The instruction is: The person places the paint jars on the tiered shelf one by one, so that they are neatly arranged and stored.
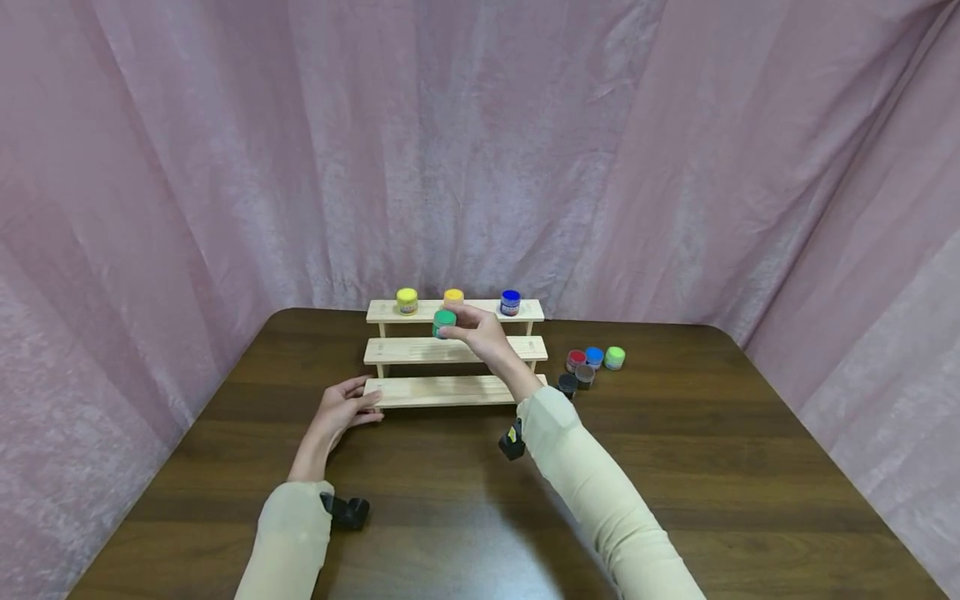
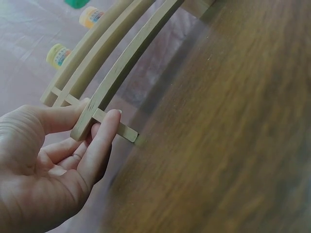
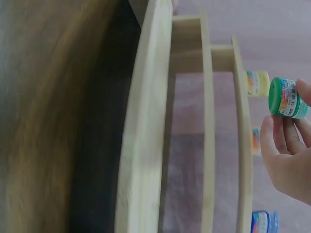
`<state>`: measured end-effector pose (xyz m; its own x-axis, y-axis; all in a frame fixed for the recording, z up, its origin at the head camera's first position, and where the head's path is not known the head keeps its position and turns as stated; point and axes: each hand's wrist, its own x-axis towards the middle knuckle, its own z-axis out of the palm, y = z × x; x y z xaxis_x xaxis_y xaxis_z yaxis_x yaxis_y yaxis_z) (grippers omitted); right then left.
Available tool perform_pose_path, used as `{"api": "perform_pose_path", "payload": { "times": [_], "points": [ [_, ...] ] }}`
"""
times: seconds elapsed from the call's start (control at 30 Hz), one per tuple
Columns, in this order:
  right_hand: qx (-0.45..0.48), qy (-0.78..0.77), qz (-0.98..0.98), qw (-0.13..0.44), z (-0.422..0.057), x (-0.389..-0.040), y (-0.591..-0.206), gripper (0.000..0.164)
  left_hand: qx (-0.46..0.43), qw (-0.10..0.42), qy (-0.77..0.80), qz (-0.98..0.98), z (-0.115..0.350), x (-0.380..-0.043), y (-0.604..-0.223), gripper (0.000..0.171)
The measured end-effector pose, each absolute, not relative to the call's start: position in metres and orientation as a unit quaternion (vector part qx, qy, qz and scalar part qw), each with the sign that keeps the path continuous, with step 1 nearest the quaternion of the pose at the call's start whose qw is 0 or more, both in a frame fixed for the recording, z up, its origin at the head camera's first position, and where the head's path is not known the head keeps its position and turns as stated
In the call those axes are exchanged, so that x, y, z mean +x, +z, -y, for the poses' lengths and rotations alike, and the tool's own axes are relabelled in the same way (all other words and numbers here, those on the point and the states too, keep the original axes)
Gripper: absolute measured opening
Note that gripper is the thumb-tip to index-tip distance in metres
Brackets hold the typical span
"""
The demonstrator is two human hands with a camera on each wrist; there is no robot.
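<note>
My right hand pinches a green-lidded paint jar between thumb and fingers. In the head view the jar overlaps the gap between the top and middle steps of a three-step wooden rack. At the rack's lower left, my left hand grips the end of the bottom step, thumb above and fingers around the leg. On the top step stand a yellow jar at the left, an orange-yellow jar near the middle, partly hidden by my right hand, and a dark blue jar toward the right.
Right of the rack, several jars cluster on the brown wooden table: red, blue, light green, brown and black. My right sleeve passes close to the black one. A pink curtain hangs behind the table.
</note>
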<state>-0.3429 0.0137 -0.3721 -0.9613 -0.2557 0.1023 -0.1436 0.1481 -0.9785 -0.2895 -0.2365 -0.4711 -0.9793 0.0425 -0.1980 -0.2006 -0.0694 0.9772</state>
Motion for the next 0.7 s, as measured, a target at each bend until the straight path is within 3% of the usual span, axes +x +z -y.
{"api": "perform_pose_path", "payload": {
  "times": [0.7],
  "points": [
    [-0.107,-0.612,-0.780,0.068,0.037,-0.346,-0.401,0.048,-0.071,0.082,0.733,-0.671,0.236,-0.289,-0.470,0.066]
  ]
}}
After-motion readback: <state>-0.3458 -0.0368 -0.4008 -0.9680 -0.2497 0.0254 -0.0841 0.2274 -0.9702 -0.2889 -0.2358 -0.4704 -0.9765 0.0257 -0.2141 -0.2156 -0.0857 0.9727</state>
